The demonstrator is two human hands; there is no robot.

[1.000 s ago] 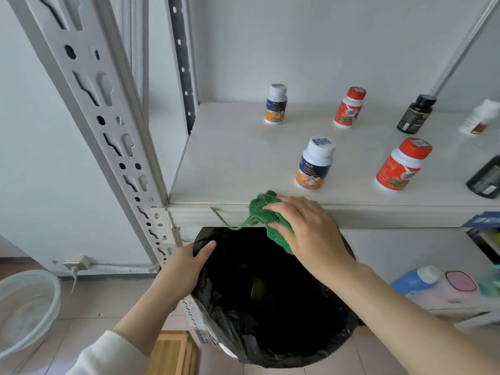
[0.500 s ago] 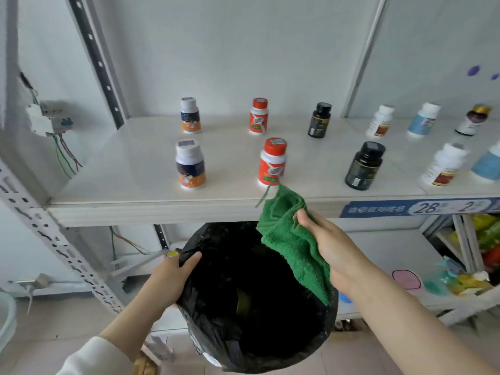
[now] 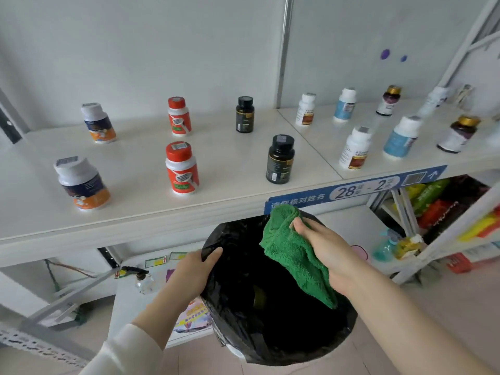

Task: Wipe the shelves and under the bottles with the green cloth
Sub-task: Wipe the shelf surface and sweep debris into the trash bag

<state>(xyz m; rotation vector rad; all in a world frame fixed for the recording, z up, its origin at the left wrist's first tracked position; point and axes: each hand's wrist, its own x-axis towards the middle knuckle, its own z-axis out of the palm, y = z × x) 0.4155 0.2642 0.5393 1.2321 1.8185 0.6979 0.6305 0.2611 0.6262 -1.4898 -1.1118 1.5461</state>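
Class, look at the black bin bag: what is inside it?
Inside the black bin bag only dark plastic and a faint yellowish patch show. The green cloth, held by the right hand, covers part of the opening; the bottom is too dark to tell.

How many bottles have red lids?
2. One red-lidded bottle stands at the back of the shelf; the other stands nearer the front edge, straight before it.

Bag (image 3: 270, 320) interior too dark; far-right bottles (image 3: 435, 100) blurred; label txt illegible
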